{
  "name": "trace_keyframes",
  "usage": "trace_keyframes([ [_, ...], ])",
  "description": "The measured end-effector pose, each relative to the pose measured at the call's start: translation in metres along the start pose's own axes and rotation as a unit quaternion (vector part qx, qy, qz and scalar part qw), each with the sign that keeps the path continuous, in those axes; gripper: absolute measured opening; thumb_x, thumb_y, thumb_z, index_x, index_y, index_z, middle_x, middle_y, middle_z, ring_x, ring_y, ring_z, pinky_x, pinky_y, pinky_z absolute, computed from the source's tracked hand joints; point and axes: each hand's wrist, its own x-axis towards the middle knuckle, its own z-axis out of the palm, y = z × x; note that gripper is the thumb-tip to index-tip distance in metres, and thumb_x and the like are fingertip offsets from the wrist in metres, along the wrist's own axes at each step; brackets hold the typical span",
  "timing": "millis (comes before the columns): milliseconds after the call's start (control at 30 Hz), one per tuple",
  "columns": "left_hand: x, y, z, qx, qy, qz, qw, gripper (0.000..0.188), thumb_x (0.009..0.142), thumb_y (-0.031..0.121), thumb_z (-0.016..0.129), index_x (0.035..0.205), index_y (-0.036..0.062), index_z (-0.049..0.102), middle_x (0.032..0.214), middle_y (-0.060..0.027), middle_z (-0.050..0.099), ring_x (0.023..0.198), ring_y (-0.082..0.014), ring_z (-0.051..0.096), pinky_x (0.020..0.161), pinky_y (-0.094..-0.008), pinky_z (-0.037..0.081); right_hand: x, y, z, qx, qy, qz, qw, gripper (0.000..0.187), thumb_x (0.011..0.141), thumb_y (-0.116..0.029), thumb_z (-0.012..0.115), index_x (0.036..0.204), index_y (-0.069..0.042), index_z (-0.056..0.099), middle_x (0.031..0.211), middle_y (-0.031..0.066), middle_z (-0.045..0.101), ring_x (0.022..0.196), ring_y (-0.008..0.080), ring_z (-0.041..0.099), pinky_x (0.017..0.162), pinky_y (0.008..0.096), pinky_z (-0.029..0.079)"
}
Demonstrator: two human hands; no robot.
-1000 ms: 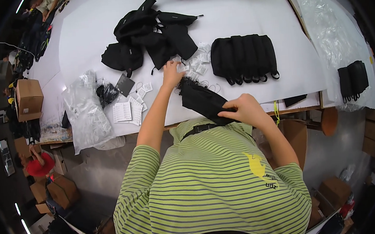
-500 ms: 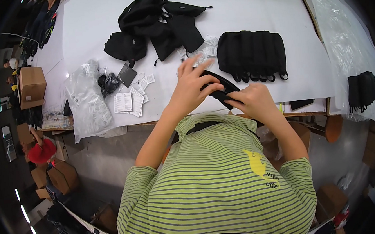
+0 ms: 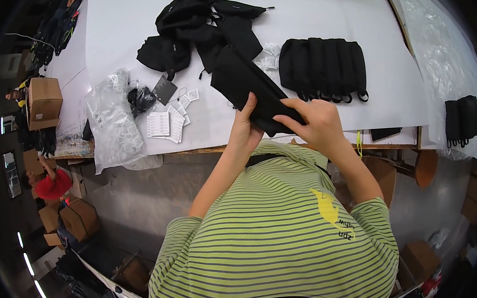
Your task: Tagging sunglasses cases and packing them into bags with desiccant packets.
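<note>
Between my hands a flat black fabric pouch [image 3: 241, 81] is held at a slant above the near part of the white table. My left hand [image 3: 244, 125] grips its lower left edge, thumb on top and fingers underneath. My right hand [image 3: 319, 121] pinches the lower right edge between thumb and fingers. Beyond the pouch lies a loose heap of black pouches [image 3: 183, 20], partly covered by it. To the right, a neat row of black pouches [image 3: 321, 67] has small loops along its near edge. White paper tags [image 3: 159, 125] lie left of my left hand.
A clear plastic bag [image 3: 112, 125] rests at the table's near left, beside a dark square card [image 3: 164, 90]. More black pouches [image 3: 462, 120] lie on clear plastic at the far right. Cardboard boxes [image 3: 44, 102] and a person in red [image 3: 54, 185] are at the left.
The pouch was edge-on and narrow; now its broad flat side shows, reaching farther over the table. My left hand has moved down to the pouch's near end and grips it there.
</note>
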Motion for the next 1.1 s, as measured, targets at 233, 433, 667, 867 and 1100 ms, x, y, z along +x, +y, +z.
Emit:
trace_keyframes([
  [233, -0.012, 0.006, 0.025, 0.116, 0.006, 0.051, 0.992, 0.047, 0.083, 0.019, 0.066, 0.122, 0.0051, 0.044, 0.113, -0.0074, 0.055, 0.104, -0.0197, 0.055, 0.090, -0.0339, 0.046, -0.024, 0.003, 0.006, 0.017, -0.032, 0.075, 0.997, 0.029, 0.070, -0.033, 0.075, 0.072, -0.007, 0.063, 0.047, 0.0058, 0.051, 0.039, 0.0221, 0.048, 0.042, 0.0292, 0.037],
  [433, -0.004, 0.018, 0.041, 0.116, 0.027, 0.098, 0.988, 0.044, 0.078, 0.017, 0.070, 0.113, -0.0015, 0.050, 0.103, -0.0101, 0.060, 0.093, -0.0194, 0.060, 0.082, -0.0322, 0.050, -0.050, 0.003, 0.017, 0.236, 0.077, 0.312, 0.917, 0.036, 0.093, -0.031, 0.052, 0.070, -0.003, 0.050, 0.045, 0.0007, 0.043, 0.044, 0.0032, 0.031, 0.043, 0.0245, 0.022],
  [667, -0.011, 0.017, 0.037, 0.270, -0.018, 0.034, 0.962, 0.039, 0.075, 0.016, 0.072, 0.104, -0.0044, 0.056, 0.092, -0.0110, 0.063, 0.079, -0.0173, 0.062, 0.072, -0.0284, 0.052, -0.038, 0.022, 0.026, 0.447, 0.074, 0.281, 0.846, 0.035, 0.091, -0.027, 0.055, 0.106, 0.004, 0.062, 0.080, 0.0035, 0.063, 0.067, 0.0080, 0.053, 0.064, 0.0201, 0.043],
  [867, -0.023, 0.011, 0.049, 0.304, -0.055, -0.025, 0.951, 0.035, 0.074, 0.013, 0.073, 0.100, -0.0058, 0.058, 0.087, -0.0100, 0.064, 0.073, -0.0146, 0.062, 0.066, -0.0262, 0.052, -0.013, 0.028, 0.016, 0.376, 0.227, 0.295, 0.848, 0.027, 0.080, -0.008, 0.068, 0.105, 0.001, 0.063, 0.084, 0.0035, 0.065, 0.072, 0.0077, 0.058, 0.066, 0.0203, 0.045],
  [1100, -0.021, 0.009, 0.051, 0.325, -0.054, -0.047, 0.943, 0.034, 0.074, 0.013, 0.072, 0.100, -0.0057, 0.059, 0.085, -0.0099, 0.064, 0.072, -0.0144, 0.063, 0.065, -0.0259, 0.052, -0.017, 0.035, 0.010, 0.250, 0.262, 0.232, 0.903, 0.015, 0.077, -0.003, 0.068, 0.091, -0.003, 0.065, 0.080, 0.0020, 0.062, 0.066, 0.0077, 0.055, 0.060, 0.0202, 0.043],
])
